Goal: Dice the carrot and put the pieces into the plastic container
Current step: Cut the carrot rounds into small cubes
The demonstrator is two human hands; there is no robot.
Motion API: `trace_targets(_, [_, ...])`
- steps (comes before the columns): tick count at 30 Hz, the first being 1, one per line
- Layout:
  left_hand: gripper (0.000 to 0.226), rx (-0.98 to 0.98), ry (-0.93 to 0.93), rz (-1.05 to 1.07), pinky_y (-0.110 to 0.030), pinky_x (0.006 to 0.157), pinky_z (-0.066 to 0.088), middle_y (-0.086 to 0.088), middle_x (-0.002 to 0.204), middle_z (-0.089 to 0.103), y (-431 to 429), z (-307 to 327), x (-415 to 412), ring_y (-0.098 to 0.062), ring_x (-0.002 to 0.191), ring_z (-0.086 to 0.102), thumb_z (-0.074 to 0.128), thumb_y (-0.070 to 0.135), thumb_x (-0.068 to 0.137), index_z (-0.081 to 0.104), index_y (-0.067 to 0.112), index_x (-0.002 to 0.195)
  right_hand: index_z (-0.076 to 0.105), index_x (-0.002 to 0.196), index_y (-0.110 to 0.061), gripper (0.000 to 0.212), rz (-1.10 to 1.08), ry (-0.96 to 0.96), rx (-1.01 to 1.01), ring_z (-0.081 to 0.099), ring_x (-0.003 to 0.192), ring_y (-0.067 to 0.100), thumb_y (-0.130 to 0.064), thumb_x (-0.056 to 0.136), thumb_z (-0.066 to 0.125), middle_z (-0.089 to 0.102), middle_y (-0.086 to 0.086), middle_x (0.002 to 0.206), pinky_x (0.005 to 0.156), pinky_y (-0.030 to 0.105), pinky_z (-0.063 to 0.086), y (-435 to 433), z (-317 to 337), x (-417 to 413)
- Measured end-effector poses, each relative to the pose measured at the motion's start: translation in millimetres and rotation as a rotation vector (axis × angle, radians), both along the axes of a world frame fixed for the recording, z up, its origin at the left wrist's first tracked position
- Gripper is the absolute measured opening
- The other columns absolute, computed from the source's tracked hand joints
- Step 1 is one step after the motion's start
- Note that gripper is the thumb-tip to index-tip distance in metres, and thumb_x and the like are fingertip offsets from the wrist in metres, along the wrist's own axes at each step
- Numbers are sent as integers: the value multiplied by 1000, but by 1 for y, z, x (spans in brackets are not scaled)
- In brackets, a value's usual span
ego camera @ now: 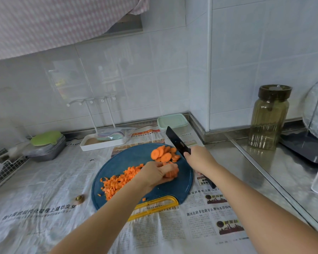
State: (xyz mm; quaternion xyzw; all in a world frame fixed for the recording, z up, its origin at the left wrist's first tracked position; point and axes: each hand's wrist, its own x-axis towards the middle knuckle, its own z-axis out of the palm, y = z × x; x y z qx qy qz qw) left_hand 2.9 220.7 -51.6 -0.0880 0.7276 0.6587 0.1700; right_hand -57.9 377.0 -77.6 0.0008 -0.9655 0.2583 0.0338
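Clutching slices (170,174), left hand (155,174); right hand (198,159) grips knife (174,142).

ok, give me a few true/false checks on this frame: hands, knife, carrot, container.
1. The right hand grips the knife. True.
2. The left hand lies empty on the newspaper. False: its fingers hold a stack of slices on the cutting board.
3. The plastic container has its lid on. True.
4. All the carrot is diced. False: round slices lie on the board's far side, apart from the diced pile.
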Motion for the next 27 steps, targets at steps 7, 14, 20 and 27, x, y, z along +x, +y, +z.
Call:
trace_targets(7, [37,-727,242,80,-31,64,47,-9,72,59,-46,6,-7,-15,64,53,71,42,80,61,7,80,39,65,-15,37,3,-41,-79,51,57,21,-27,100,38,45,4,63,45,23,37,4,1,1])
trace_targets(14, [50,-1198,284,-444,-31,81,45,-3,111,57,-7,21,2,-20,100,54,73,38,77,54,17,118,50,85,-10,23,21,-82,-163,55,63,24,-25,98,39,55,9,74,50,26,43,9,1,0])
trace_targets(20, [54,-1257,291,-628,-32,86,46,-4,121,57,9,22,-5,-22,107,54,73,30,80,49,24,129,55,89,-7,24,42,-92,-152,55,72,23,-24,98,41,58,12,83,47,24,34,12,-1,-6])
trace_targets(27, [55,-1185,278,-550,-28,85,44,-1,119,56,18,18,-1,-19,106,53,68,49,80,52,24,127,51,81,-7,26,38,-169,-241,52,48,20,-22,98,39,55,10,65,47,27,44,14,2,-5])
